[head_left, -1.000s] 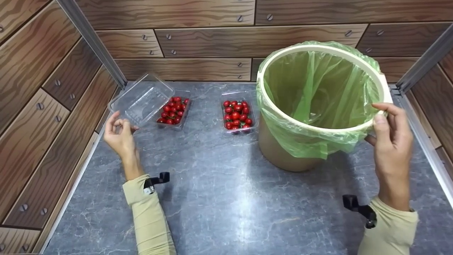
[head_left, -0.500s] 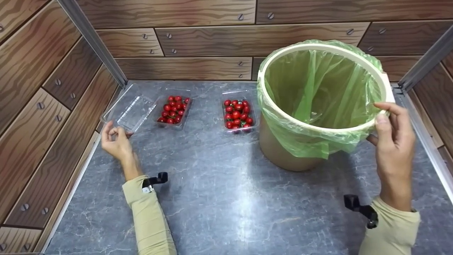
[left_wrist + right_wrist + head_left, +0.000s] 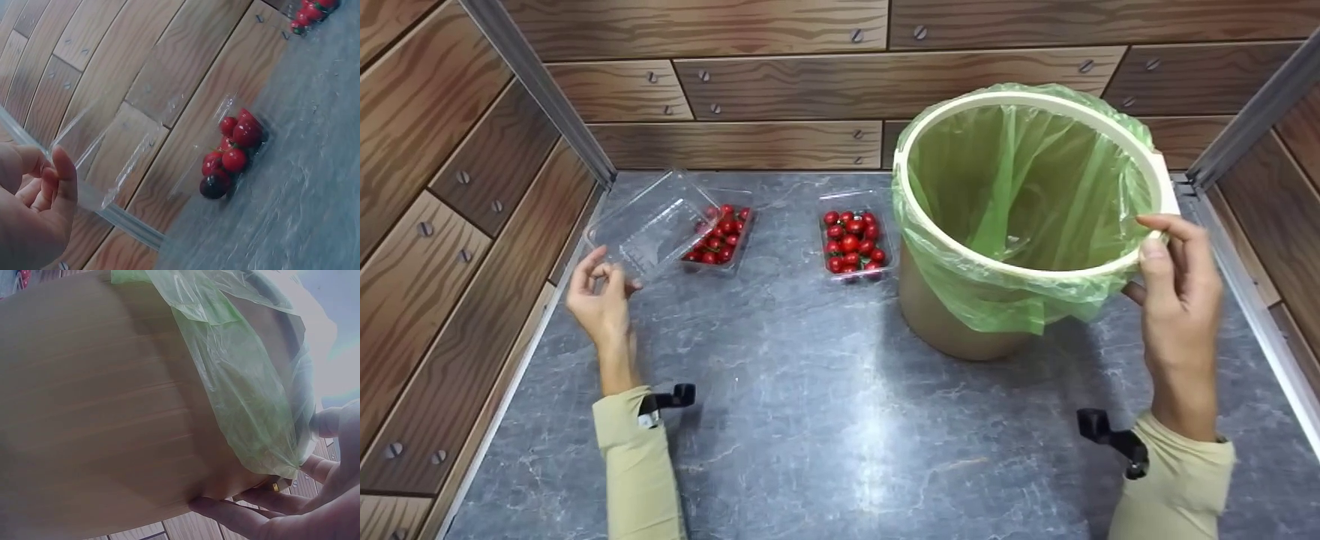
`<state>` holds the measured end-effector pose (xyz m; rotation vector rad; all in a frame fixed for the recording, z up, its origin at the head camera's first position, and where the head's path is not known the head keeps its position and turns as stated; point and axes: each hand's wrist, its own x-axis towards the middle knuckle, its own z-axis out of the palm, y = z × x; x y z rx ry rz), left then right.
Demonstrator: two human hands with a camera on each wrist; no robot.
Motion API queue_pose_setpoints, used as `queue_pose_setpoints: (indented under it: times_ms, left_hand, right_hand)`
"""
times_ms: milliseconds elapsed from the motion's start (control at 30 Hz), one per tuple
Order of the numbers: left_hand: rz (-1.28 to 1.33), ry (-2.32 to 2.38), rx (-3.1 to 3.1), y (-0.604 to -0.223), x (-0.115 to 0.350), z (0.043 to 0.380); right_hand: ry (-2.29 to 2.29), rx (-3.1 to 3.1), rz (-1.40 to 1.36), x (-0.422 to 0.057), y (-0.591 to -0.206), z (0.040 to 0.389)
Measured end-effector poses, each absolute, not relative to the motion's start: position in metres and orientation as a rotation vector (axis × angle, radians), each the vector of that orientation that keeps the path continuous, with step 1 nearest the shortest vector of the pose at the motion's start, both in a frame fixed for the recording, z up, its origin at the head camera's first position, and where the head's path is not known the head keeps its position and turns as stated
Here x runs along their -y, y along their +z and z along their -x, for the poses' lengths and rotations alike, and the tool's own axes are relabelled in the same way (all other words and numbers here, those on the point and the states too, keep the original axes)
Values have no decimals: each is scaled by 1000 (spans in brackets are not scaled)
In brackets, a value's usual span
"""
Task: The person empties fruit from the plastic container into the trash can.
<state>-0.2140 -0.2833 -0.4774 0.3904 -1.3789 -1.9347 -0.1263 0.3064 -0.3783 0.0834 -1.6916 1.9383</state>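
My left hand (image 3: 601,294) pinches the near corner of a clear plastic box (image 3: 649,229), held tilted at the left. Seen from above, the box overlaps a clear punnet of cherry tomatoes (image 3: 718,238) that stands on the table. In the left wrist view the box (image 3: 112,152) shows as thin bright edges beyond the fingertips. On the right, my right hand (image 3: 1183,292) grips the pale rim of a brown trash can (image 3: 960,322) lined with a green plastic bag (image 3: 1005,300). From the right wrist, some fingers (image 3: 247,517) lie along the can's outer wall under the bag's edge.
Another punnet of cherry tomatoes (image 3: 852,244) stands on the grey marbled table (image 3: 780,390), just left of the trash can. Wood-patterned walls (image 3: 787,90) close off the back and both sides. A metal post (image 3: 536,94) rises at the back left corner.
The clear box dipped away left from the tomatoes, then swung back up over the left punnet. The left forearm shifted slightly left and nearer. The right hand keeps its grip on the rim.
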Motion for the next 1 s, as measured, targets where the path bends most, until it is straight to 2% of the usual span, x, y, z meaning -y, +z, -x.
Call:
queue_pose_setpoints:
  times_ms: [400,1000]
  left_hand:
    - [-269,-2220,1527,-484,277,191]
    - [-142,-2240,2103,-506,257,176]
  right_hand:
    - [1929,1702,-68,-306,-378,126]
    - [1893,1736,-37,-306,-378,125]
